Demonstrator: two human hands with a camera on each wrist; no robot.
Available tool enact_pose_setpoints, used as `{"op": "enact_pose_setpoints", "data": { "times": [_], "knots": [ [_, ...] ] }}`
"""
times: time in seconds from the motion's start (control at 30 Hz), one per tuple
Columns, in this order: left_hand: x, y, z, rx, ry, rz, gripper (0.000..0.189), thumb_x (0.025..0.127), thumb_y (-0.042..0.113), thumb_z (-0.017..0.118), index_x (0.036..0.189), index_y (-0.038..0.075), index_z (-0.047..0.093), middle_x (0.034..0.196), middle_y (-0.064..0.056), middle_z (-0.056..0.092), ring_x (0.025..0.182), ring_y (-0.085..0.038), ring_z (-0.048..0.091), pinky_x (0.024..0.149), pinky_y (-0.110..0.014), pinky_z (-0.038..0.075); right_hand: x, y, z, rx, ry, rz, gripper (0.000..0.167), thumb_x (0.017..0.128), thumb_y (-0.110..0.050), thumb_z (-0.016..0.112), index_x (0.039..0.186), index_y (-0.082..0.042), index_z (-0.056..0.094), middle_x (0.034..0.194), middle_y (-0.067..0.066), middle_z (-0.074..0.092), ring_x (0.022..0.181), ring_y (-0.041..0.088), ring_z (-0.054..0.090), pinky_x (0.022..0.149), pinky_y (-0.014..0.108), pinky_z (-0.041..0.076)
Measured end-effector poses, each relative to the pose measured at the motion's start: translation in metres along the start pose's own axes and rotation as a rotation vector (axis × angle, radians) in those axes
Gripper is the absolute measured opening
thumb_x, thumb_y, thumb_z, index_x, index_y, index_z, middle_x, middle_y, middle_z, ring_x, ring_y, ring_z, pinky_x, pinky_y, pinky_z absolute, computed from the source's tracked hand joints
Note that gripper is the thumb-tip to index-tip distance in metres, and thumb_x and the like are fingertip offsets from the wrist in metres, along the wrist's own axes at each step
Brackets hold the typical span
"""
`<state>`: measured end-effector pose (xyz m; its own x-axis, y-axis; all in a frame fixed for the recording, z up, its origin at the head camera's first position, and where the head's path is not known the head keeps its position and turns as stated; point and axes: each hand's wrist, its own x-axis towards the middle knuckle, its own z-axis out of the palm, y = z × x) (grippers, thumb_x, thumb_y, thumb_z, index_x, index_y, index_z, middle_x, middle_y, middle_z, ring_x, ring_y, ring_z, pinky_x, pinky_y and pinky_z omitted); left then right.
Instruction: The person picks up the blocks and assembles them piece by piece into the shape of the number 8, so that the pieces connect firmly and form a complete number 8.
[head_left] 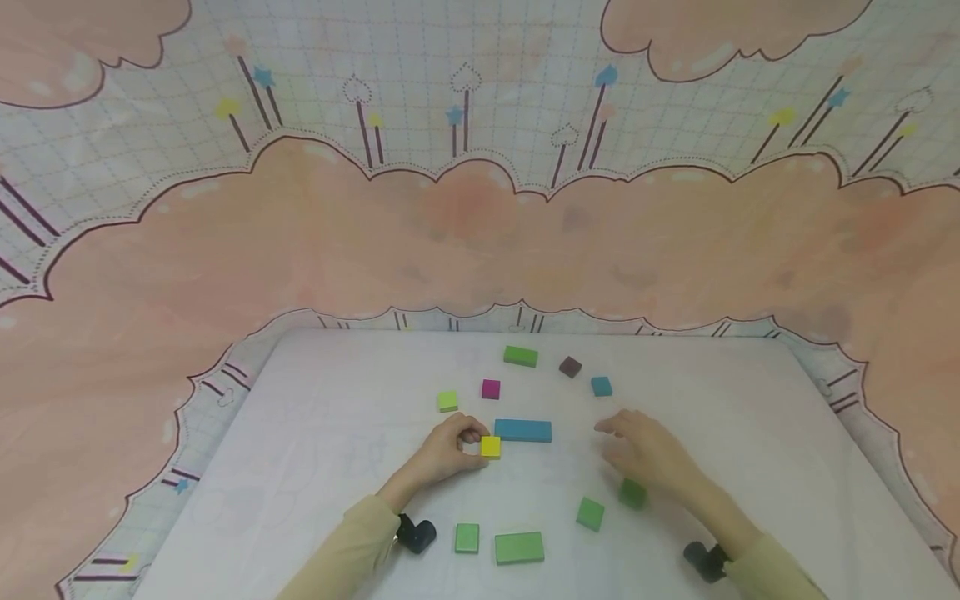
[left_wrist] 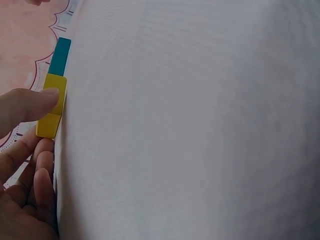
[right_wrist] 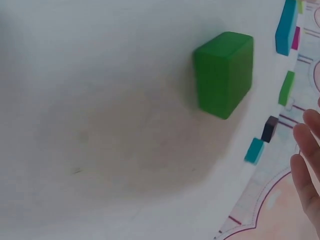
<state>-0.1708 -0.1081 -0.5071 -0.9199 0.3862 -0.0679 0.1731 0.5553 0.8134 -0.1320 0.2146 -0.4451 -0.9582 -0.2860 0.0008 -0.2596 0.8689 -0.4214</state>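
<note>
Between thumb and fingers, my left hand (head_left: 444, 450) pinches a small yellow block (head_left: 491, 447) at the near left end of a long blue block (head_left: 528, 431). The left wrist view shows the thumb pressed on the side of the yellow block (left_wrist: 54, 100), with the blue block (left_wrist: 60, 56) just past it. My right hand (head_left: 643, 450) holds nothing, fingers loosely extended to the right of the blue block. Below its palm a green block (head_left: 633, 493) lies on the table, partly covered by the hand in the head view; it stands large in the right wrist view.
Near the front lie a green square block (head_left: 467, 538), a green rectangular block (head_left: 519, 547) and a tilted green block (head_left: 590, 514). Farther back are lime (head_left: 447, 401), magenta (head_left: 491, 389), long green (head_left: 521, 357), dark brown (head_left: 570, 367) and teal (head_left: 602, 386) blocks. A patterned cloth hangs behind the white table (head_left: 337, 392).
</note>
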Motion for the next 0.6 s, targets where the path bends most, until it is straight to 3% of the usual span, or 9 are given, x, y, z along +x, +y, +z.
{"op": "enact_pose_setpoints", "data": {
  "times": [0.23, 0.6],
  "knots": [
    [0.0, 0.0, 0.0, 0.0, -0.002, -0.001, 0.032, 0.077, 0.012, 0.078, 0.106, 0.011, 0.065, 0.094, -0.001, 0.056, 0.088, -0.014, 0.048, 0.072, -0.018, 0.04, -0.014, 0.008, 0.0, 0.03, -0.036, 0.084, 0.031, 0.087, -0.025, 0.067, 0.118, -0.018, 0.065, 0.111, 0.001, 0.066, 0.1, 0.019, 0.061, 0.085, 0.043, 0.052],
    [0.0, 0.0, 0.0, -0.005, 0.004, 0.009, 0.031, 0.077, 0.012, 0.077, 0.105, 0.01, 0.065, 0.093, -0.002, 0.056, 0.087, -0.014, 0.047, 0.071, -0.018, 0.039, -0.037, 0.02, 0.006, 0.049, -0.056, 0.108, 0.035, 0.082, -0.025, 0.071, 0.116, -0.019, 0.065, 0.113, -0.001, 0.066, 0.102, 0.019, 0.062, 0.086, 0.045, 0.052]
  ]
}}
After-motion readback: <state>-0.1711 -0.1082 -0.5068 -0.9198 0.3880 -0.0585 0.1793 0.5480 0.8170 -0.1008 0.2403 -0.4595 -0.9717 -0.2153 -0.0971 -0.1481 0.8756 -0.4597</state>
